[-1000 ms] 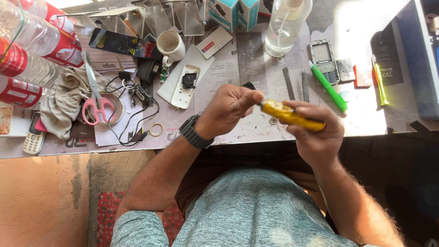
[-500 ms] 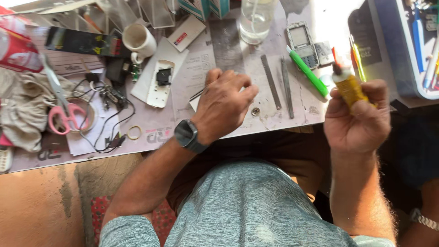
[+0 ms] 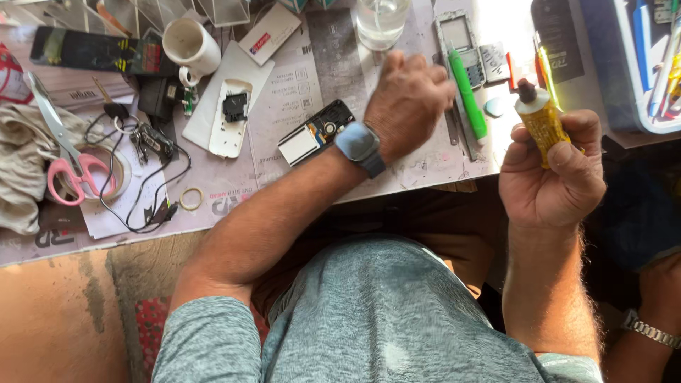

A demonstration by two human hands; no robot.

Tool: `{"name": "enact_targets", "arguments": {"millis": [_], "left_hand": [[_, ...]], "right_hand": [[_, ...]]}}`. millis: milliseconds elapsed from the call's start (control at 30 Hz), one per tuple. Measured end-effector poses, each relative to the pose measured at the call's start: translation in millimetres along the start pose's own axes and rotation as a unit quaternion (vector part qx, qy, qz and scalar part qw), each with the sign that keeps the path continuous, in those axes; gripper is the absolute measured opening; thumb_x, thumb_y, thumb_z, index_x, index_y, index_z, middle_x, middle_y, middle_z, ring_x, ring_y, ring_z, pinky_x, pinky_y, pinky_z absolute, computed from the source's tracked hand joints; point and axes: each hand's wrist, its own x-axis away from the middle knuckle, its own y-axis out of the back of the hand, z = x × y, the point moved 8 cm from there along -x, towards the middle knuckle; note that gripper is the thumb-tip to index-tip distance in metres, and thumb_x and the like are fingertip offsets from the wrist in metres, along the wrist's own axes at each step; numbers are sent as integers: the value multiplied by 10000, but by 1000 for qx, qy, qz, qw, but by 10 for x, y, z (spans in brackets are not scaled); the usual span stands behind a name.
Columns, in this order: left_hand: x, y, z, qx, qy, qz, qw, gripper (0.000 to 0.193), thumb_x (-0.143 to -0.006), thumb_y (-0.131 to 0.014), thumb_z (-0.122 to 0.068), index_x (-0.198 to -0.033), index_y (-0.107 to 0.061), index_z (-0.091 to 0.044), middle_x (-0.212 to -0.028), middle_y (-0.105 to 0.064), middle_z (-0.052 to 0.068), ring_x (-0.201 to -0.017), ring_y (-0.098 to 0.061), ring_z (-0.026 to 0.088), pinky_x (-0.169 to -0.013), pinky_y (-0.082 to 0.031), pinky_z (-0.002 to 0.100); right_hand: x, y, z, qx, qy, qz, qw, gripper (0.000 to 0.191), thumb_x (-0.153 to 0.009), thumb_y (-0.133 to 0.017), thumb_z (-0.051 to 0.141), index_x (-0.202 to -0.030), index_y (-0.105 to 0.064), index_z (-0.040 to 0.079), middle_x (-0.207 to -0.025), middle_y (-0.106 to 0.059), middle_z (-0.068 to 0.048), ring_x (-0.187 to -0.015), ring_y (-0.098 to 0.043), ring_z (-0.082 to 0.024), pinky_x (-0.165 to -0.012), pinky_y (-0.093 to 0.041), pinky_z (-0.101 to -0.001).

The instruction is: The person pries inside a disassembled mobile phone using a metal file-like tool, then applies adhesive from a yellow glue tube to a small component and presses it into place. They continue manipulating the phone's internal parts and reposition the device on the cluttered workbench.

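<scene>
Right hand [image 3: 550, 181] at 3 o'clock, off the counter [image 3: 298, 99] edge, fingers pinching yellow glue tube [image 3: 540, 122] upright, dark nozzle up. Left hand [image 3: 408, 103] blurred over counter, loosely curled, holding nothing visible, near green pen [image 3: 468, 103] at 1 o'clock.

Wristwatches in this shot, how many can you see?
2. A square-faced watch sits on the left wrist, above the table; a metal-band watch is on another person's arm at the lower right edge. Others may be hidden.

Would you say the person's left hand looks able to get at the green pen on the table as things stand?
Probably yes: the left hand hovers empty right beside the green pen, with nothing between them; the right hand holds the yellow tube apart.
</scene>
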Motion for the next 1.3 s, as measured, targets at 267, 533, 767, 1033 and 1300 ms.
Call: {"name": "enact_targets", "arguments": {"millis": [267, 533, 767, 1033, 1300], "left_hand": [[601, 729, 284, 533, 70, 51, 842, 358, -977, -723, -131, -1314, -615, -81, -1000, -701, 10, -706, -652, 86, -639, -587, 274], [688, 1063, 220, 414, -60, -32, 908, 161, -1032, -739, -109, -1174, -689, -51, -1041, -733, 77, -931, -737, 193, -820, -613, 309], [707, 913, 246, 291, -8, -21, 956, 263, -1047, -673, -313, -912, -687, -88, -782, -655, 62, -715, -642, 219, -661, -494, 393], [695, 597, 413, 300, 148, 47, 941, 436, -1035, -525, -537, -885, -753, -197, -637, -637, 17, -541, -567, 148, -519, -436, 337], [813, 965, 702, 428, 113, -42, 896, 273, -1000, -686, -151, -1250, -638, -52, -981, -668, 7, -714, -581, 88, -614, -539, 257]], "right_hand": [[50, -194, -584, -21, -96, 19, 995, 176, -1056, -630, -17, -1224, -610, -64, -1282, -647, -310, -1124, -707, -357, -993, -615, -412], [85, -211, -889, 1, -145, 26, 989, 227, -1021, -645, -20, -1238, -597, -65, -1232, -661, -273, -1074, -715, -341, -962, -624, -436], [144, -182, -905, 82, -133, 27, 987, 238, -987, -750, -42, -1192, -629, -39, -1190, -684, -252, -983, -727, -310, -859, -644, -415], [107, -312, -832, 149, -70, 54, 985, 329, -938, -795, -5, -1230, -645, 20, -1260, -678, -233, -1047, -712, -287, -920, -616, -404], [47, -84, -863, 29, -127, 22, 991, 284, -978, -742, -13, -1236, -625, -25, -1175, -675, -227, -1005, -702, -297, -926, -595, -393]]}}
